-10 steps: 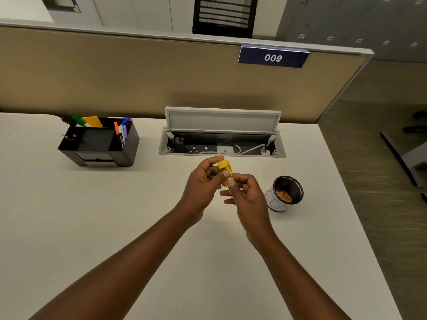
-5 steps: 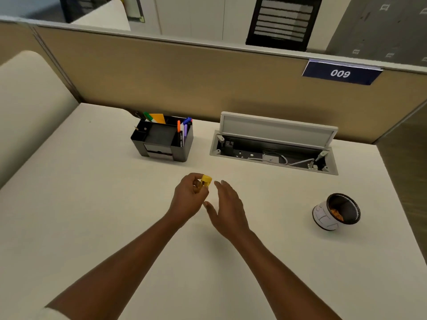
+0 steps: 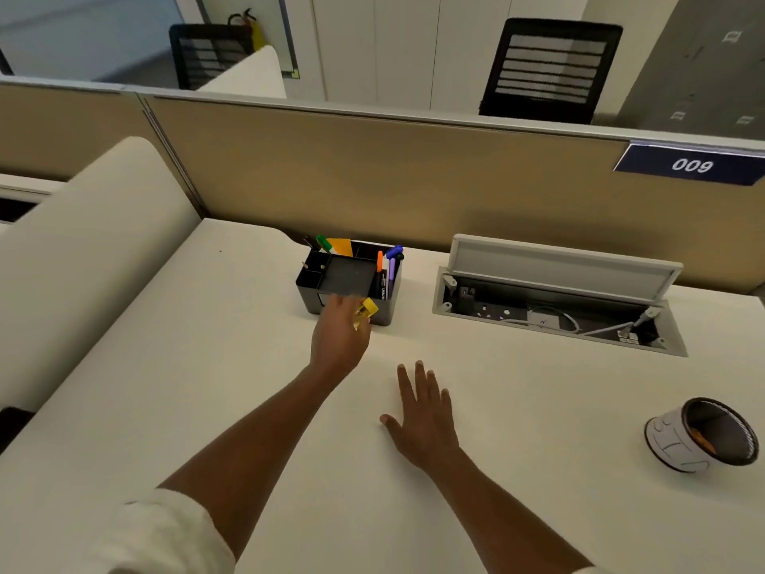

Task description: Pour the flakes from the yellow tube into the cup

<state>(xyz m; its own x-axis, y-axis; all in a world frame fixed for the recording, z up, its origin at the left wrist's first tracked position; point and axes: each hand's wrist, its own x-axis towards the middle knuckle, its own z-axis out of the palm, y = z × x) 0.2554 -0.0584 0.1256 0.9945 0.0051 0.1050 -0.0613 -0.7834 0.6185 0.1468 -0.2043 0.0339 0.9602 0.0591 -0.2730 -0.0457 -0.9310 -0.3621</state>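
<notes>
My left hand (image 3: 337, 335) is stretched forward and holds the small yellow tube (image 3: 364, 312) right in front of the black desk organizer (image 3: 350, 279). The tube is blurred and partly covered by my fingers. My right hand (image 3: 422, 416) hovers flat over the white desk (image 3: 207, 387) with fingers spread and nothing in it. The cup (image 3: 699, 435), white outside and dark inside, stands tilted at the far right, with orange flakes showing at its bottom, well away from both hands.
The organizer holds several markers and a yellow card. An open cable tray (image 3: 554, 308) with a raised lid is sunk into the desk behind my right hand. A tan partition (image 3: 414, 171) closes the back. A cream panel (image 3: 82, 250) borders the left side.
My left hand has carried the yellow tube forward and left, up to the organizer. My right hand let go of the tube and spread flat. The view has swung left.
</notes>
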